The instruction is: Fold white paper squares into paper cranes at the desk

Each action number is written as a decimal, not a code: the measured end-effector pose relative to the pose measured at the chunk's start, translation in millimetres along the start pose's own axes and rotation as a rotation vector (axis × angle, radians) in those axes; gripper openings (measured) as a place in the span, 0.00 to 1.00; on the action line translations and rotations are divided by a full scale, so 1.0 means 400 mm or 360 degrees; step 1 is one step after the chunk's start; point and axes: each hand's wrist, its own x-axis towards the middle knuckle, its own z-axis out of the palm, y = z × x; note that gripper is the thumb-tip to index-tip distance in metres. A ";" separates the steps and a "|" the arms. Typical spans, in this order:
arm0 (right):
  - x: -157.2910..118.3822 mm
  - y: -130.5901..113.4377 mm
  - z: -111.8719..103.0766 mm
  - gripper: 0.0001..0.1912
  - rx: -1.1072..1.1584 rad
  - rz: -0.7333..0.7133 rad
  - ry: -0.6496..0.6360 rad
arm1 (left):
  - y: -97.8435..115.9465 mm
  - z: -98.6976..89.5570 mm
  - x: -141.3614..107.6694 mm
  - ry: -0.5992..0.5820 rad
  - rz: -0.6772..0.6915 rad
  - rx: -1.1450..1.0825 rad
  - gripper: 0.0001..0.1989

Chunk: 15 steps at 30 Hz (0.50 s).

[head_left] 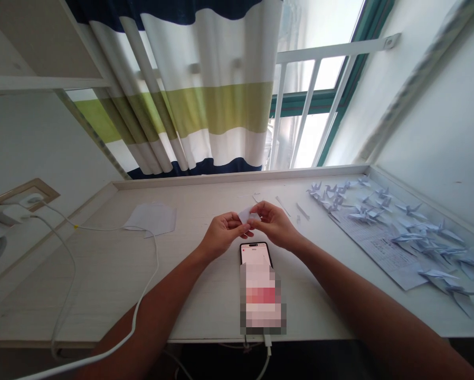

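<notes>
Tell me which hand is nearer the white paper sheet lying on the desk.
Left. The left hand is to the right of the white paper sheet, not touching it; the right hand is farther right, past the small folded paper both hands pinch.

Bright daylight is coming from the window (310, 137), the shadows are soft, and the picture edges look bent.

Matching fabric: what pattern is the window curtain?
The curtain has wide horizontal navy, white and olive-green stripes, clearest in the head view.
</notes>
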 end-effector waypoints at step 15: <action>-0.001 0.000 0.008 0.22 0.0097 -0.0056 0.0110 | -0.005 -0.006 0.002 -0.0010 -0.0084 -0.0095 0.19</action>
